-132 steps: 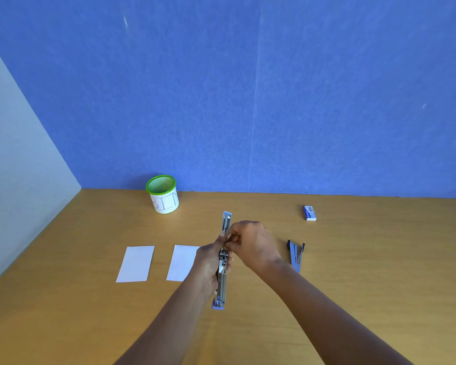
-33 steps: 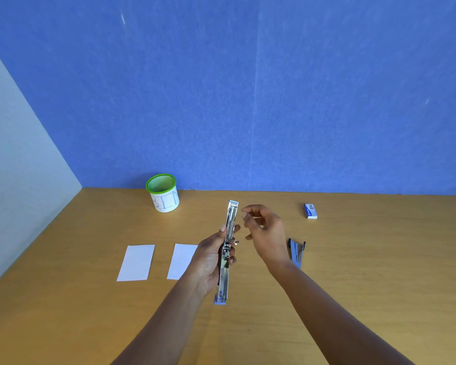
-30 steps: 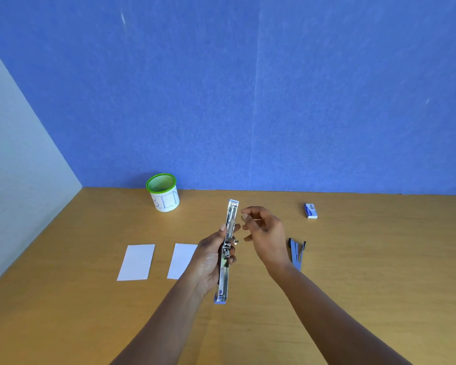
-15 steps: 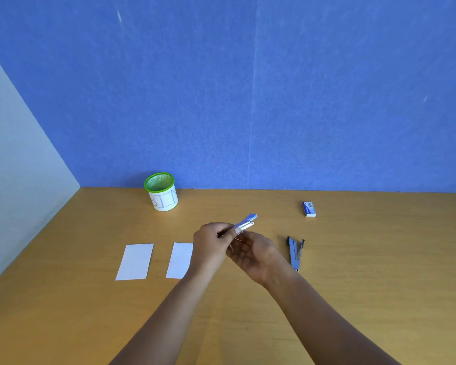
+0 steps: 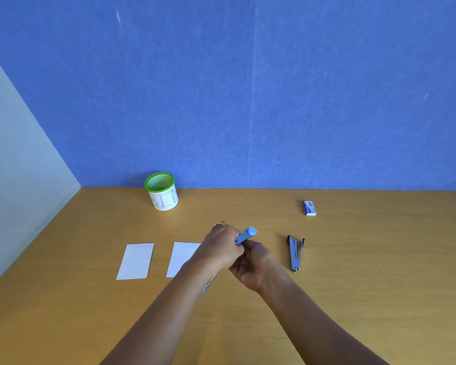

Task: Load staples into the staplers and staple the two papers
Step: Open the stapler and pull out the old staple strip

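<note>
Two hands, left hand (image 5: 223, 248) above right hand (image 5: 253, 266), clench the stapler (image 5: 246, 234), apparently closing it loaded; next, align a paper (image 5: 136, 260) in its mouth.

We count two blue staplers, the held stapler (image 5: 245, 236) and the lying stapler (image 5: 295, 252); two white sheets, the left paper (image 5: 136, 260) and the right paper (image 5: 183, 255); one staple box (image 5: 309, 208); one green-rimmed cup marked BIN (image 5: 162, 192); two hands, the left hand (image 5: 221, 248) and the right hand (image 5: 253, 267).

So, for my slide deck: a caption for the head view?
Left hand and right hand grip a blue stapler over the wooden table.
</note>
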